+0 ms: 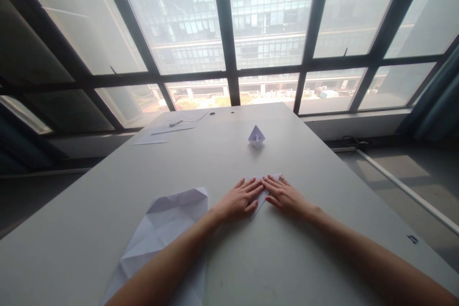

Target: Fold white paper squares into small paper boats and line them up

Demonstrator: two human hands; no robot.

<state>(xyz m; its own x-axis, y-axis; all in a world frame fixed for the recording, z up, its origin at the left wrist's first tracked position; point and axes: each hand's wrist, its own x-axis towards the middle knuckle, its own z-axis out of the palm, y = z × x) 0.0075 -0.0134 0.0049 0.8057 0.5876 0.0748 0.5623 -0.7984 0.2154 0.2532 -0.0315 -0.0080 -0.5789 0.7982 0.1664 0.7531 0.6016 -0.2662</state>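
A folded piece of white paper lies on the white table, mostly covered by my hands. Its upper edge and a lower pointed corner show. My left hand rests flat on its left part, fingers stretched out. On the right part lies my right hand, also flat with fingers extended, its fingertips meeting those of the left. Beyond them stands a small folded paper boat with a pointed top.
A large creased sheet of paper lies at the left, partly under my left forearm. Several flat sheets with a small tool on them are at the far left. Windows rise behind the table; a dark mark is near its right edge.
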